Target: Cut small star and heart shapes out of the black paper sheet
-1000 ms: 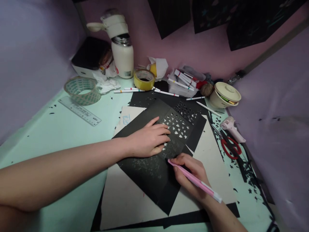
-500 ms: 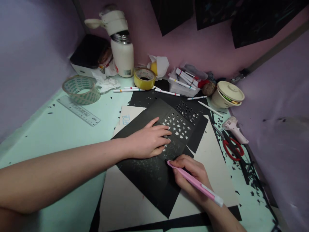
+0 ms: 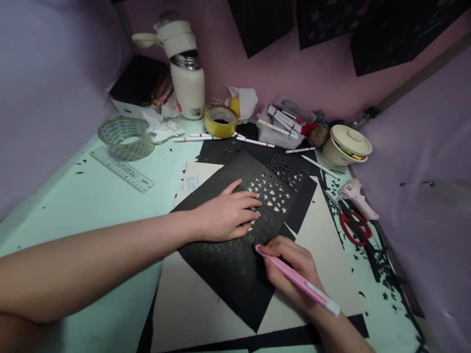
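My left hand (image 3: pixel 230 213) lies flat on a sheet of black paper (image 3: pixel 224 184), its fingers spread beside a patch of cut-out stars and hearts. In my right hand (image 3: pixel 292 262) is a slim pink craft knife (image 3: pixel 294 274), gripped like a pen. Its dark tip meets the black paper just below my left fingers, near faint drawn outlines. Under the paper lies a pale board (image 3: pixel 187 304), set over more black sheets.
Along the back stand a white flask (image 3: pixel 187 90), yellow tape (image 3: pixel 221 122), a box of markers (image 3: pixel 279 130) and a lidded bowl (image 3: pixel 344 147). Clear tape (image 3: pixel 127 139) and a ruler (image 3: pixel 121 169) lie left. Red-handled scissors (image 3: pixel 355 228), a glue gun (image 3: pixel 356 196) and black scraps lie right.
The view shifts slightly. My left hand stays in place on the paper, and the craft knife in my right hand keeps almost the same spot.
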### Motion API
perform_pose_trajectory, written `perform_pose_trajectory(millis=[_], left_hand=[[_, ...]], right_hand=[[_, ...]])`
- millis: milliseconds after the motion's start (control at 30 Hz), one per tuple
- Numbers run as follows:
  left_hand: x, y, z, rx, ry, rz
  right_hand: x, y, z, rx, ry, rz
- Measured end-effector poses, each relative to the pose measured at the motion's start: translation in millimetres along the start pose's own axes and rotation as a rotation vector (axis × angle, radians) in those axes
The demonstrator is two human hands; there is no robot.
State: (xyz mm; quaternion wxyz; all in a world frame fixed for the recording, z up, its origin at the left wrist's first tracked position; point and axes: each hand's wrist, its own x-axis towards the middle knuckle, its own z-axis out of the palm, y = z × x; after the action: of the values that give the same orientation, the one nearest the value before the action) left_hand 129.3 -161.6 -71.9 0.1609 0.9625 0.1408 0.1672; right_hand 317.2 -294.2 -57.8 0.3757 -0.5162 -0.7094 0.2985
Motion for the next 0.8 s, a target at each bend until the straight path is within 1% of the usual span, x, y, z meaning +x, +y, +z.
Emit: perform_pose_trajectory(millis=[200, 500, 700, 800], left_hand=[[0.6, 0.9, -1.1, -0.028, 0.027, -0.001], [0.8, 1.4, -2.1, -0.02, 0.012, -0.003], [-0.3, 0.6, -1.1, -0.023, 0.031, 0.0], [-0.1, 0.6, -1.0, -0.017, 0.023, -0.001]], right_hand=[[-1.9, 0.6, -0.4, 0.003, 0.011, 0.006], [-0.4, -1.3, -0.8, 0.006, -0.003, 0.008], [-0.3, -2.3, -0.4, -0.023, 0.03, 0.018], [-0.6, -1.9, -0.5, -0.028, 0.015, -0.003]])
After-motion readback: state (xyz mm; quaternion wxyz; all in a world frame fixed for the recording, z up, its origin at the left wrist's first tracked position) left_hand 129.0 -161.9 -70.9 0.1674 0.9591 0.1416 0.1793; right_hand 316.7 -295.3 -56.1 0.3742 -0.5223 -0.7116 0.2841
